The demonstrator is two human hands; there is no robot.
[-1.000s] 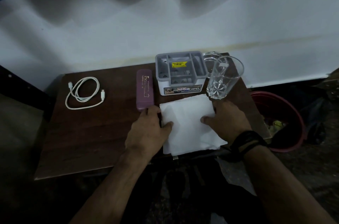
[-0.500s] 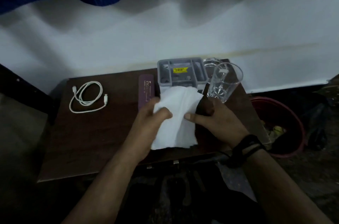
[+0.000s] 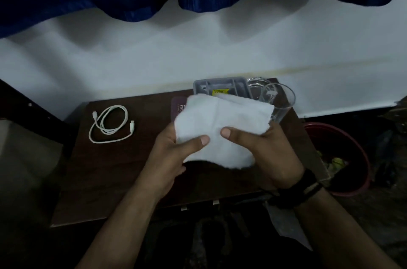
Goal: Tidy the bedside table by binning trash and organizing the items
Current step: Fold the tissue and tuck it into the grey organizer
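Both hands, the left hand (image 3: 174, 154) and right hand (image 3: 268, 154), pinch a white napkin (image 3: 222, 127) above the bedside table (image 3: 123, 171). The glass (image 3: 278, 103) stands just behind the napkin; a careless swing toward the red bin (image 3: 356, 182) could topple it. 1 second ago the napkin lay flat on the table; now it is lifted.

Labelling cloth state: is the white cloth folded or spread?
Folded, held off the table. The cloth shows crease lines and layered edges, pinched by left hand and right hand.
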